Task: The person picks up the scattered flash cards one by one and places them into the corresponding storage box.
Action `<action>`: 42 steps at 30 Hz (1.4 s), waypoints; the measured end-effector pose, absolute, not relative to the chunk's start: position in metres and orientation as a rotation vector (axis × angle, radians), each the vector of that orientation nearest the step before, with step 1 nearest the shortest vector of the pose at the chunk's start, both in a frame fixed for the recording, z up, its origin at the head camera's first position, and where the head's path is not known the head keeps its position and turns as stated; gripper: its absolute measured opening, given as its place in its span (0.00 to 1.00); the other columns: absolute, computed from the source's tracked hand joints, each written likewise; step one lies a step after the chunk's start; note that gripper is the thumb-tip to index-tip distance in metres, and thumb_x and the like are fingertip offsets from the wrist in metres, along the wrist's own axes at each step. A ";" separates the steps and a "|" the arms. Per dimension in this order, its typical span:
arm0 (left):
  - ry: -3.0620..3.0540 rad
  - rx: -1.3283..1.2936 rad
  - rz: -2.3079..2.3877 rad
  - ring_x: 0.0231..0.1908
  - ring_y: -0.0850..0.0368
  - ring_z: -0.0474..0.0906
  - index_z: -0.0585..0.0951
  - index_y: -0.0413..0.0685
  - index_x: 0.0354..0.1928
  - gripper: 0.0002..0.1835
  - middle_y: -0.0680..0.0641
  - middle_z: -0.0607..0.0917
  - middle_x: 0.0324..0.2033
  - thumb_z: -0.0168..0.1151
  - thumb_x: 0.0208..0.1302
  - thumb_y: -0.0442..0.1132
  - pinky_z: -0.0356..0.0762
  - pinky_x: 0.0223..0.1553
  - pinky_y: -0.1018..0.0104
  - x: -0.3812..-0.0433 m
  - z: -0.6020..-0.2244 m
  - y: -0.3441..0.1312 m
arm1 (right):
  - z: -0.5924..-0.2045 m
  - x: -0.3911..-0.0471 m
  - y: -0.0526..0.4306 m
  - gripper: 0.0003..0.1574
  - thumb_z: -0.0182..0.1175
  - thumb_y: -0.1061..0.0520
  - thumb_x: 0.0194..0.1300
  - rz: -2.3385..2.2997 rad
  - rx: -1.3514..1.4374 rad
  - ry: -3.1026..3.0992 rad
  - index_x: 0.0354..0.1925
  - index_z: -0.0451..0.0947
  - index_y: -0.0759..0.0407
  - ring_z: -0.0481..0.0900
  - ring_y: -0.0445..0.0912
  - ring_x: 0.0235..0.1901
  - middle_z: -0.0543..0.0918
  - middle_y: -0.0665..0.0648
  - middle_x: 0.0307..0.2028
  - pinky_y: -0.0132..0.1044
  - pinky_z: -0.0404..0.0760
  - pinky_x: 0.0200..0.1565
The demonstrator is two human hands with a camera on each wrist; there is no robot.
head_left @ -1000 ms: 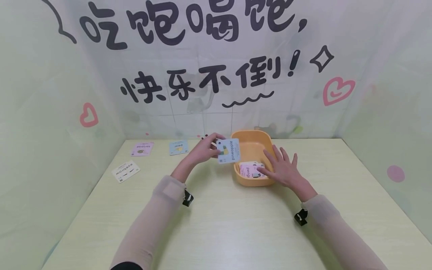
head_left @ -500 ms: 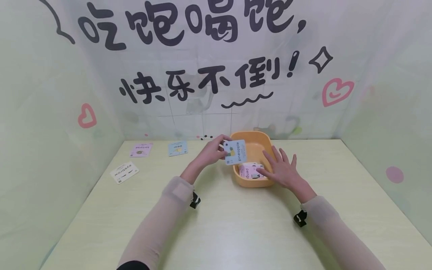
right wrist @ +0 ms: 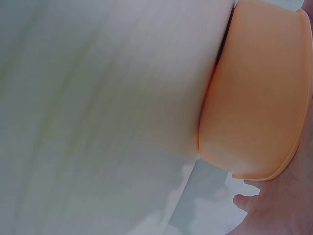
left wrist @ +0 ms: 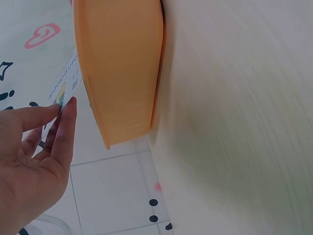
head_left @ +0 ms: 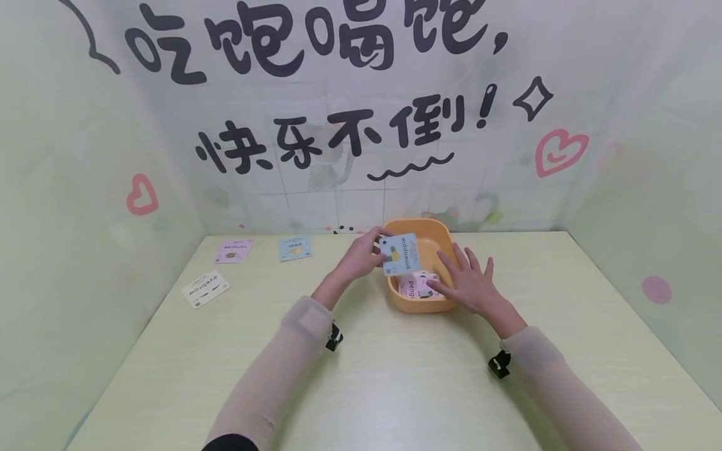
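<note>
My left hand point(head_left: 363, 255) pinches a light blue pineapple card point(head_left: 400, 255) between thumb and fingers, over the left side of an orange bin point(head_left: 420, 305). In the left wrist view the card point(left wrist: 67, 81) stands tilted beside the bin's wall point(left wrist: 120, 73). My right hand point(head_left: 476, 282) lies with spread fingers over the bin's right rim, its thumb reaching across the inside. Cards in the bin's near end show a pink penguin card point(head_left: 414, 287) on top, partly covered by the thumb. The right wrist view has the bin's outer wall point(right wrist: 259, 88) with the hand point(right wrist: 288, 200) at its rim.
At the table's point(head_left: 383, 388) left lie a pink tortoise card point(head_left: 234, 251), a blue pear card point(head_left: 295, 248) and a white eyebrow card point(head_left: 205, 289). A printed curtain point(head_left: 338, 150) hangs behind the table's far edge, with more curtain at both sides.
My left hand has moved right with the pineapple card, from beside the bin's left rim to over the bin's left part. The right hand has stayed nearly still at the right rim.
</note>
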State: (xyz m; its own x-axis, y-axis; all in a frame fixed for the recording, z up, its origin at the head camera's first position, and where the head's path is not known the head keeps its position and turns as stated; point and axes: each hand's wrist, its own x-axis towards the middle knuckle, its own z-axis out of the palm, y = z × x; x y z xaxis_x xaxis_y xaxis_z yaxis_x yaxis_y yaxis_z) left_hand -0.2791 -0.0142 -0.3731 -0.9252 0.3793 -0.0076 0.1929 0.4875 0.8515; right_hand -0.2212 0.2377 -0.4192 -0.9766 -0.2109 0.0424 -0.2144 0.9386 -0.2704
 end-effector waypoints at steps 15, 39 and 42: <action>2.563 0.529 1.412 0.48 0.49 0.81 0.71 0.47 0.64 0.26 0.41 0.79 0.56 0.58 0.65 0.25 0.85 0.42 0.67 -0.278 -0.381 0.002 | -0.418 -0.221 0.237 0.54 0.48 0.26 0.67 0.438 0.339 -3.080 0.79 0.48 0.52 0.39 0.70 0.76 0.41 0.67 0.79 0.81 0.30 0.67; 2.704 0.656 1.104 0.54 0.49 0.81 0.74 0.51 0.64 0.21 0.43 0.80 0.59 0.53 0.72 0.30 0.84 0.50 0.61 -0.274 -0.377 0.011 | -0.418 -0.220 0.237 0.53 0.47 0.26 0.67 0.445 0.345 -3.070 0.79 0.49 0.51 0.40 0.70 0.76 0.41 0.67 0.79 0.81 0.31 0.66; 2.720 0.729 1.028 0.56 0.50 0.80 0.73 0.50 0.64 0.21 0.44 0.80 0.60 0.53 0.72 0.29 0.83 0.53 0.61 -0.274 -0.378 0.013 | -0.418 -0.219 0.237 0.53 0.47 0.26 0.67 0.450 0.347 -3.068 0.79 0.49 0.51 0.40 0.70 0.76 0.42 0.67 0.79 0.81 0.31 0.66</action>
